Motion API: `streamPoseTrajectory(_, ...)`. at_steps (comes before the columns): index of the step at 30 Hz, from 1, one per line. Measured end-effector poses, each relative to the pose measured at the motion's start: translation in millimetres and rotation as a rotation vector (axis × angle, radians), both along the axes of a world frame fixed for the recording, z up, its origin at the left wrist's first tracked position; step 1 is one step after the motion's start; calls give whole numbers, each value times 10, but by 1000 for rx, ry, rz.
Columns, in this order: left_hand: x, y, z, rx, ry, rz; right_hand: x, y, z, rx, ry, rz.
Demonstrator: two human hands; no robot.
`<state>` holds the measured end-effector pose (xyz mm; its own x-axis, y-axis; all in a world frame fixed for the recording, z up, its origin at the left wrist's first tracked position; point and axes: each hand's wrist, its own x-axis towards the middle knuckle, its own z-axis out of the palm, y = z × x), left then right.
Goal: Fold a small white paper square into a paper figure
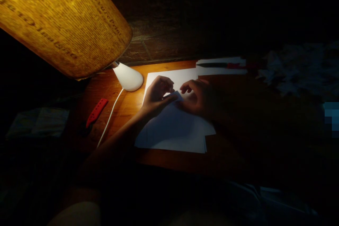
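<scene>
My left hand [156, 95] is closed on a small folded piece of white paper [177, 95], its thumb lying along the near side and its fingers curled above. From the other side, my right hand [198, 96] grips the paper's right end, with the thumb low and the fingers bent over it. Both hands are just above white paper sheets [169, 130] stacked unevenly on the wooden table. Shadow hides much of the right hand and the exact folds of the small piece.
A lamp with a yellow printed shade [69, 21] and white base [128, 77] stands at the left, its white cord [111, 113] trailing forward. Nearby lies a red-handled tool [97, 111]. A dark-bladed, red-handled knife [217, 65] rests on paper strips [222, 72]. Crumpled-looking white pieces [296, 70] are heaped right.
</scene>
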<state>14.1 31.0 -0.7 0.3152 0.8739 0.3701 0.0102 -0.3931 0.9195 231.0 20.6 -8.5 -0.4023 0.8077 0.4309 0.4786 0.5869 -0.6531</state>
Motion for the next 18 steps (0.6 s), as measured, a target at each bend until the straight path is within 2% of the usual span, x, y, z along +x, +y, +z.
streamPoseTrajectory(3,33,-47,41,-101,-115,-19,20,-45,51,-55,104,101)
streamPoseTrajectory(5,38,-84,39,-160,-142,-54,33,-70,73,-89,184,112)
streamPoseTrajectory(8,14,-116,24,-240,-96,-97,46,-67,72,-168,293,52)
streamPoseTrajectory(11,-21,-120,24,-296,-31,-126,46,-41,52,-207,302,-13)
streamPoseTrajectory(14,-27,-120,32,-300,28,-106,27,-57,61,-119,198,-62)
streamPoseTrajectory(18,15,-156,37,-263,103,-29,-38,-154,129,135,-38,-131)
